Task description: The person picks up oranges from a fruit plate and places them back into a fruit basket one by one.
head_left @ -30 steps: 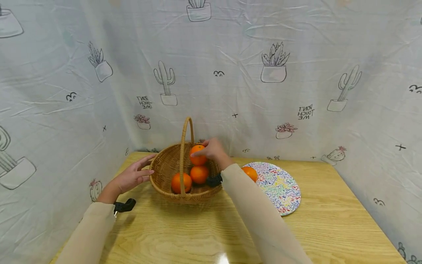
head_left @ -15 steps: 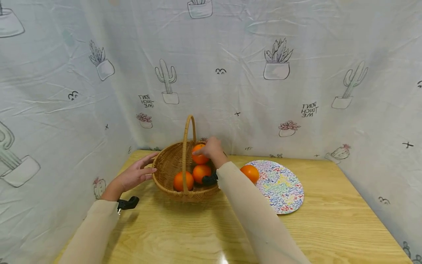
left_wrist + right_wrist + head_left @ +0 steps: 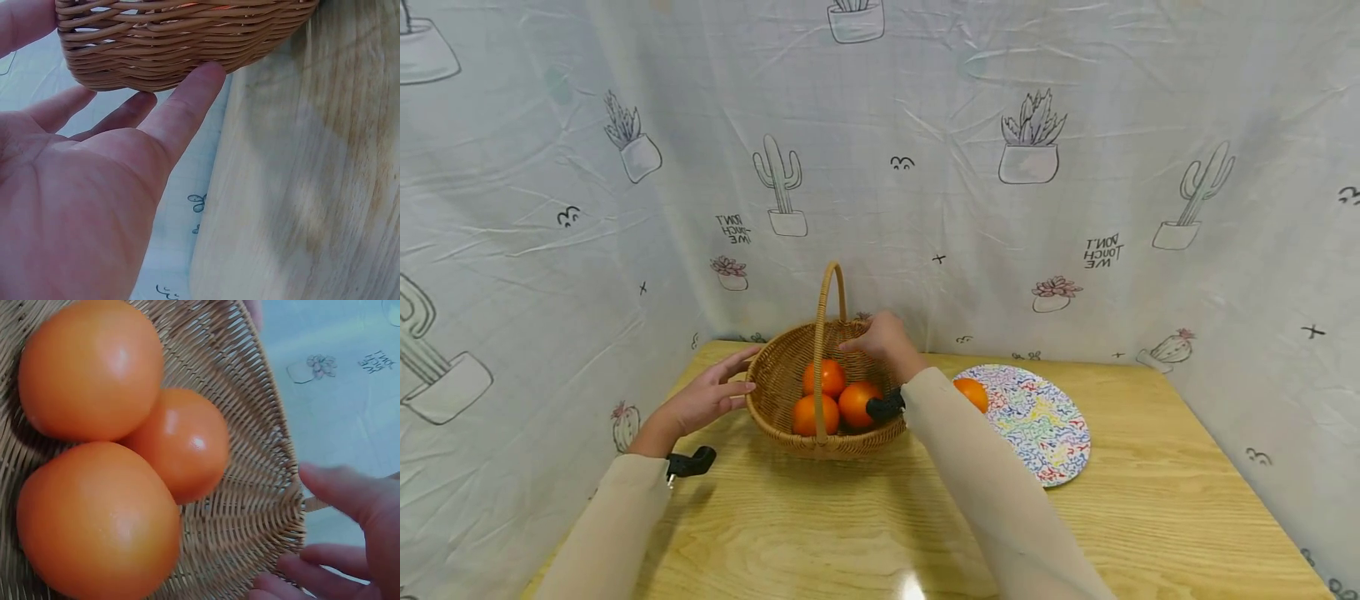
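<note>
A wicker basket (image 3: 778, 367) with a tall arched handle holds three oranges: one at the back (image 3: 829, 377), one at the front left (image 3: 812, 415) and one at the right (image 3: 857, 404). My left hand (image 3: 706, 398) rests against the basket's left side, fingers extended. Close up in the left wrist view, its fingertips touch the woven wall (image 3: 181, 40) from outside. Over the basket's right rear rim is my right hand (image 3: 889, 343), holding nothing. The right wrist view shows its fingers (image 3: 331, 562) loosely spread at the rim, apart from the oranges.
Right of the basket lies a round board (image 3: 1041, 425) with a multicoloured squiggle pattern. An orange (image 3: 972, 395) sits on its left part, partly hidden by the right sleeve. The wooden table (image 3: 820, 533) meets a printed cloth backdrop (image 3: 880, 208) behind and at both sides.
My right hand has let go of an orange, which now lies among the others in the basket. The oranges have shifted. My left hand keeps its place on the basket's side.
</note>
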The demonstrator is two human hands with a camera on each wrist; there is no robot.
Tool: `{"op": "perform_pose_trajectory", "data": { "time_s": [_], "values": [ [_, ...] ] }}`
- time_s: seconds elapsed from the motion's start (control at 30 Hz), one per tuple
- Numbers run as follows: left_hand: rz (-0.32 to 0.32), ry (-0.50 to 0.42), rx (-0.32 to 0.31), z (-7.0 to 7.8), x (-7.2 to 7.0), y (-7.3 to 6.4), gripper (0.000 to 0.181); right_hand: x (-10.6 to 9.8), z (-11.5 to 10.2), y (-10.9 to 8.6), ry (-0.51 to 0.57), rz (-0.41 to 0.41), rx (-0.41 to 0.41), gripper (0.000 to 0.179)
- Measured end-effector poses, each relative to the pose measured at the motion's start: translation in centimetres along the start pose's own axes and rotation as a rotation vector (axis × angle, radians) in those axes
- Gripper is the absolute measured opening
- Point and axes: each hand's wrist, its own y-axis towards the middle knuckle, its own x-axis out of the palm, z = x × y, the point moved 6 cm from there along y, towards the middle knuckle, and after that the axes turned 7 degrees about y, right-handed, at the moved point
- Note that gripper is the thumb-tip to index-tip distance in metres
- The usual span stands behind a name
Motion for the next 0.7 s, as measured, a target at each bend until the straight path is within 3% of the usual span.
{"op": "perform_pose_trajectory", "data": {
  "time_s": [0.13,0.7],
  "values": [
    [0.000,-0.001,0.000,0.2,0.1,0.0,0.076,-0.4,0.0,-0.5,0.047,-0.049,-0.068,0.065],
    [-0.003,0.021,0.011,0.2,0.2,-0.3,0.075,-3.4,1.9,-2.9,0.260,-0.154,-0.168,0.064]
  ]
}}
